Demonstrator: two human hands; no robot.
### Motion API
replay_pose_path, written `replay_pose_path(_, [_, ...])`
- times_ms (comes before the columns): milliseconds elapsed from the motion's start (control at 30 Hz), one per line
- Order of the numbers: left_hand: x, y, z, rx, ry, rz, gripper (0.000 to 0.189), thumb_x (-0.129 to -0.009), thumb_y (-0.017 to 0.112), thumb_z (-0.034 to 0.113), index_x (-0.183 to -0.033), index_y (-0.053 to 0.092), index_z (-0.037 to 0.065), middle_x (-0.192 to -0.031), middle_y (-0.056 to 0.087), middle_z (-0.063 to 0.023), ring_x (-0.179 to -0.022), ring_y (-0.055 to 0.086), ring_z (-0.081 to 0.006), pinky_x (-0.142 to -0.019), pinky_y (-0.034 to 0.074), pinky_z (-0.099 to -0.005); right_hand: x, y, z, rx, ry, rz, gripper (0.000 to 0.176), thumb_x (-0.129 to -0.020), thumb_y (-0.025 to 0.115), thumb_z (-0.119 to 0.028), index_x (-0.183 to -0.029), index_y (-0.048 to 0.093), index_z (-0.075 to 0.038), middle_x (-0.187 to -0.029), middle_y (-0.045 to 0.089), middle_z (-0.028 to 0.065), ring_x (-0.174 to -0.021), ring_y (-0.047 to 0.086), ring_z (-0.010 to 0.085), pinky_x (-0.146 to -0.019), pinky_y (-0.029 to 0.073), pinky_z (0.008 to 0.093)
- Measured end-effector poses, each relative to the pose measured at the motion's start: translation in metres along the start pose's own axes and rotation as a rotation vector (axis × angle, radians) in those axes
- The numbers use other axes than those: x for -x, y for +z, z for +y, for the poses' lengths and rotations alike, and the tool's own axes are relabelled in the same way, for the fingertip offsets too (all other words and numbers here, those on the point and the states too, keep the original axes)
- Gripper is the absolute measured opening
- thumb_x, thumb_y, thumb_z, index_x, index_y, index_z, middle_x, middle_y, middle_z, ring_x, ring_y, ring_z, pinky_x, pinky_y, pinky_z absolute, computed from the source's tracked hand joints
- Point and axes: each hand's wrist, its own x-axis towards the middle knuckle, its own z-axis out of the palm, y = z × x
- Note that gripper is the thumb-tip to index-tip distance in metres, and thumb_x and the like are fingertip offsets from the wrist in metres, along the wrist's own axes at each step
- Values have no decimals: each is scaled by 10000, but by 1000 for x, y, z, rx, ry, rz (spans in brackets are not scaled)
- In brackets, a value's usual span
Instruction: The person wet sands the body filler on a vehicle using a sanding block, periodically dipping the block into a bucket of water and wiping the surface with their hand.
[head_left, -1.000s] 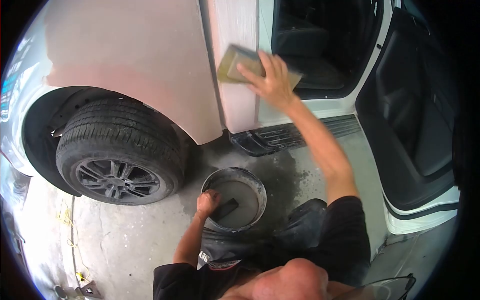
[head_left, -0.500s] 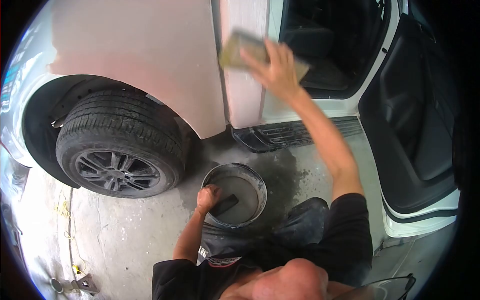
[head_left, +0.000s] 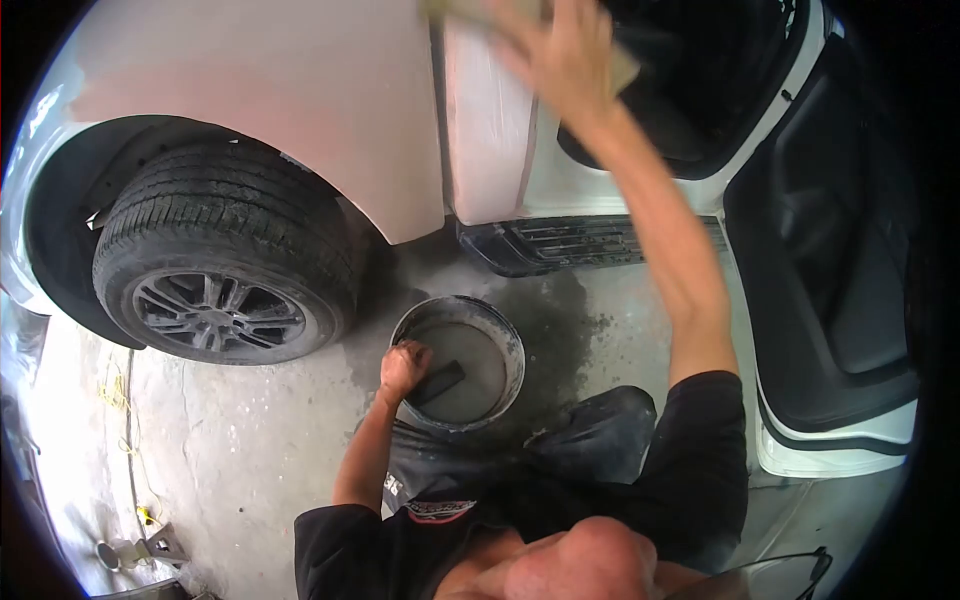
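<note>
My right hand (head_left: 575,65) is up at the pinkish-white door pillar (head_left: 488,130), its fingers spread over a sanding block (head_left: 485,10) with a yellowish sheet. Motion blurs the block, and the top edge of the view cuts it off. A corner of the sheet sticks out to the right of my hand. Lower down, my left hand (head_left: 405,368) is closed at the left rim of a round bucket (head_left: 512,345) of cloudy grey water. From that fist a black flat block (head_left: 437,383) extends over the water.
A black tyre (head_left: 225,225) stands in the wheel arch to the left. Beyond the bucket runs a dark side step (head_left: 570,240). The opened car door (head_left: 835,250) is at the right. Yellow cord (head_left: 118,390) and a metal stand (head_left: 150,548) are on the concrete floor.
My right hand and the sanding block have moved up along the pillar. My left hand keeps its grip at the bucket. The whole scene has shifted slightly up and left in view.
</note>
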Motion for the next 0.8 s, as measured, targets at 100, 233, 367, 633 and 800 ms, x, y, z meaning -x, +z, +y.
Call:
replay_pose_path(100, [-6, 1, -1, -16, 1, 11, 179, -876, 712, 254, -928, 748, 87, -960, 734, -130, -882, 704, -346, -781, 571, -450, -56, 0, 2, -89, 101, 154, 672, -903, 744, -251, -1522, 481, -259, -1312, 485, 214, -1134, 513, 349, -938, 463, 493])
replay_pose_path(233, [-3, 3, -5, 17, 4, 1, 181, -879, 708, 260, -925, 743, 89, -970, 733, -123, -890, 703, -340, -783, 571, -447, 84, 24, -41, -5, 10, 36, 720, -738, 827, -301, -1416, 603, -392, -1404, 492, 220, -1170, 522, 380, -916, 463, 528])
replay_pose_path(367, [1, 2, -7, -6, 2, 11, 185, -890, 697, 263, -939, 739, 89, -981, 733, -122, -900, 704, -346, -785, 571, -450, 85, 15, -32, -66, -118, 3, 627, -820, 769, -274, -1409, 594, -401, -1374, 513, 209, -1123, 558, 376, -883, 474, 525])
replay_pose_path(633, [-2, 1, -2, 0, -11, -6, 198, -907, 690, 270, -976, 743, 92, -991, 734, -126, -901, 704, -355, -795, 572, -455, 88, 28, -51, 0, 14, 64, 624, -842, 736, -266, -1436, 574, -361, -1318, 537, 231, -1117, 564, 369, -904, 474, 542])
replay_pose_path(800, [-2, -5, 3, -10, -21, 6, 205, -907, 697, 274, -972, 747, 86, -970, 735, -129, -899, 706, -351, -793, 572, -451, 61, 19, -23, -25, -106, 88, 666, -831, 741, -258, -1461, 552, -363, -1285, 530, 239, -1053, 569, 361, -863, 480, 527])
